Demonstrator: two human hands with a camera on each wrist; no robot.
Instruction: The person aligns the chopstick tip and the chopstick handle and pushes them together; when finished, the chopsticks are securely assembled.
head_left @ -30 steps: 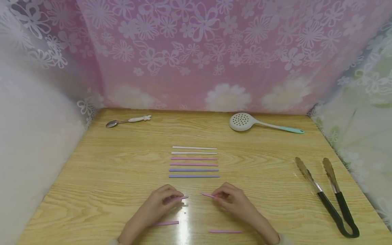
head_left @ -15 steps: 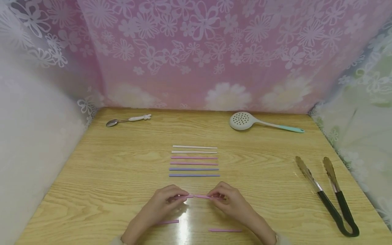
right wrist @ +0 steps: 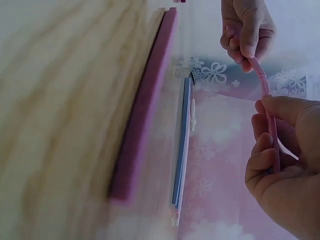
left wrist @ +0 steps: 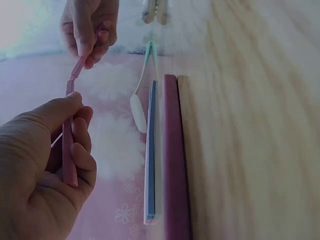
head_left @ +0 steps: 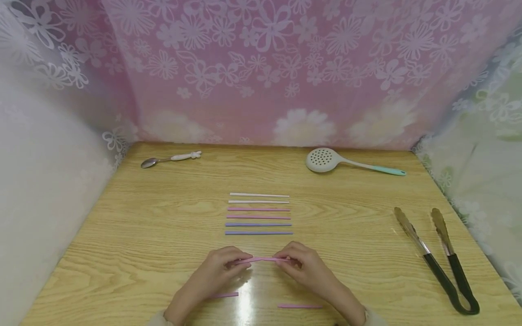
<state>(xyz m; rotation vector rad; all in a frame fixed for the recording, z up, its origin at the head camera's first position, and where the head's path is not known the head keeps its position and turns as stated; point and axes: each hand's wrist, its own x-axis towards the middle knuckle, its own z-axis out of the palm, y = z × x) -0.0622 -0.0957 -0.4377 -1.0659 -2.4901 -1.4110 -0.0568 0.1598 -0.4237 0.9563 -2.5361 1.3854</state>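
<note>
My left hand (head_left: 218, 267) pinches one half of a pink chopstick (left wrist: 68, 135), thumb against fingers. Opposite it, my right hand (head_left: 303, 265) grips the other pink chopstick half (right wrist: 273, 132). The inner ends of the two halves meet between the hands, at a slight angle in both wrist views. Both hands are raised over the near part of the table. Below the left hand lies a loose pink piece (head_left: 226, 295), partly hidden by the wrist; another pink piece (head_left: 299, 306) lies by the right forearm.
Beyond the hands lie paired chopsticks in parallel: white (head_left: 258, 202), pink (head_left: 258, 217) and blue (head_left: 258, 233). A spoon (head_left: 171, 158) is at the back left, a slotted skimmer (head_left: 322, 160) at the back right. Black-handled tongs (head_left: 442, 271) lie spread on the right. Floral cloth (head_left: 261, 90) encloses the table.
The hands have come together from either side. The two pink chopstick halves were apart a second ago; now their ends meet. The loose pieces have stayed in place.
</note>
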